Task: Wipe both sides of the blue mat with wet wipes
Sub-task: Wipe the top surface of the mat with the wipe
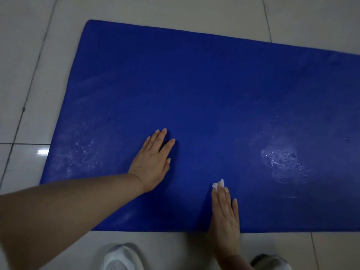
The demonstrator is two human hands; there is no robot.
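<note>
The blue mat [204, 90] lies flat on the tiled floor and fills most of the view; its right end runs out of frame. Wet streaks shine on it at the left and right. My left hand [152, 162] lies flat on the mat near its front middle, fingers straight and pointing away from me. My right hand [226, 213] presses a white wet wipe [217, 184] onto the mat close to the near edge; only a small piece of the wipe shows past my fingertips. Its fingers are straight.
Pale glossy floor tiles [39, 75] surround the mat on the left, far and near sides. Two light-coloured shoes, one [121, 257] and the other [270, 262], show at the bottom edge, just short of the mat's near edge.
</note>
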